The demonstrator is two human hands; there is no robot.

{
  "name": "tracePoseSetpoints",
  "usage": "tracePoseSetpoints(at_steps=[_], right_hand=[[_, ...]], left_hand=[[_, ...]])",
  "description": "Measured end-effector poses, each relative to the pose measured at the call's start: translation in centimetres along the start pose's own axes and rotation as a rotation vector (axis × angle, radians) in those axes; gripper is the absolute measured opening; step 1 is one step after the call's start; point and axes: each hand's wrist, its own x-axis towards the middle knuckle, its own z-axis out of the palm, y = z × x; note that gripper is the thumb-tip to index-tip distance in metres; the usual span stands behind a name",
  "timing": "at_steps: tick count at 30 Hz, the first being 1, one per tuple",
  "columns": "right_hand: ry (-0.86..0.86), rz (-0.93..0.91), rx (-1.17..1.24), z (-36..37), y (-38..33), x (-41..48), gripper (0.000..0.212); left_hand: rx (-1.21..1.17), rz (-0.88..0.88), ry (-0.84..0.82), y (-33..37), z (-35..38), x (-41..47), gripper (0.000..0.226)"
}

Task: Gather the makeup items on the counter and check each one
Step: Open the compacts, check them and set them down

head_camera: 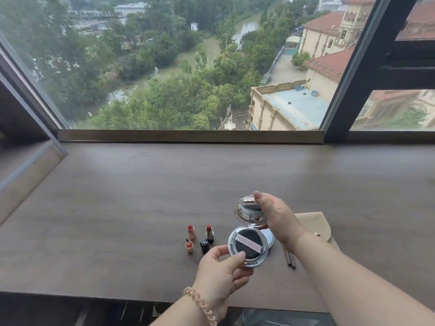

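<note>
Two hands hold one open compact [247, 246] above the near part of the counter [117, 208], and we see it all from the single head view. Our left hand [221, 274] comes up from the lower edge with a beaded bracelet [200, 307] on the wrist; its thumb and fingers are closed on the near rim of the base, gripping it. Our right hand [275, 217] reaches in from the right, forearm slanting across the counter, with the thumb on the top edge of the lid [247, 212] and the fingers curled behind it, so it too has hold of the compact. The hinge lies on the far side of the base, the lid stands up and faces us, and its mirror shows dark reflections. A black puff with a pale pink strap lies in the base; the strap runs from upper left to lower right.

Left of the compact, on the counter, stand an open red lipstick [209, 232], a peach tube [191, 231] and a second small peach tube [189, 246], all upright. A black cap [204, 245] beside the lipstick carries a small silver mark we cannot read. Right of the compact lie a beige pouch [315, 224] and two thin pencils [290, 260], their long axes running away from us.
</note>
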Motion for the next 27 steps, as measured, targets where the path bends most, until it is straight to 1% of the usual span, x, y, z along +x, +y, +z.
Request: tracePoseSetpoints(at_steps=[5,6,8,9,11,14,17,20,24,27], right_hand=[[0.182,0.0,-0.155,-0.9,1.7,0.5,0.061],[0.215,0.013,-0.184,-1.3,2.1,0.5,0.059],[0.236,0.049,-0.234,-1.7,2.8,0.3,0.047],[0.232,0.063,-0.259,-1.8,3.3,0.1,0.043],[0.22,0.097,-0.294,-1.9,4.4,-0.5,0.04],[0.184,0.154,-0.353,-2.0,6.0,-1.1,0.041],[0.139,0.163,-0.512,-1.9,6.9,-1.5,0.045],[0.08,0.135,-0.691,-1.6,7.5,-1.3,0.058],[-0.062,0.164,-0.897,-1.0,8.1,-0.8,0.083],[-0.084,0.187,-0.951,-0.7,8.7,-0.4,0.086]], left_hand=[[-0.011,-0.041,0.118,-1.1,-0.5,1.6,0.022],[-0.016,-0.054,0.146,-1.4,-0.7,2.1,0.022],[-0.028,-0.07,0.202,-2.1,-1.0,3.3,0.022],[-0.03,-0.075,0.228,-2.4,-1.1,4.0,0.022],[-0.032,-0.09,0.272,-3.0,-1.2,5.2,0.021],[-0.02,-0.106,0.314,-3.7,-1.1,6.4,0.016],[0.019,-0.104,0.335,-4.4,-1.1,7.0,0.012],[0.115,-0.097,0.347,-4.7,-1.2,7.4,0.014],[0.358,-0.03,0.371,-4.5,-1.2,7.2,0.022],[0.488,0.01,0.385,-4.5,-1.4,6.9,0.026]])
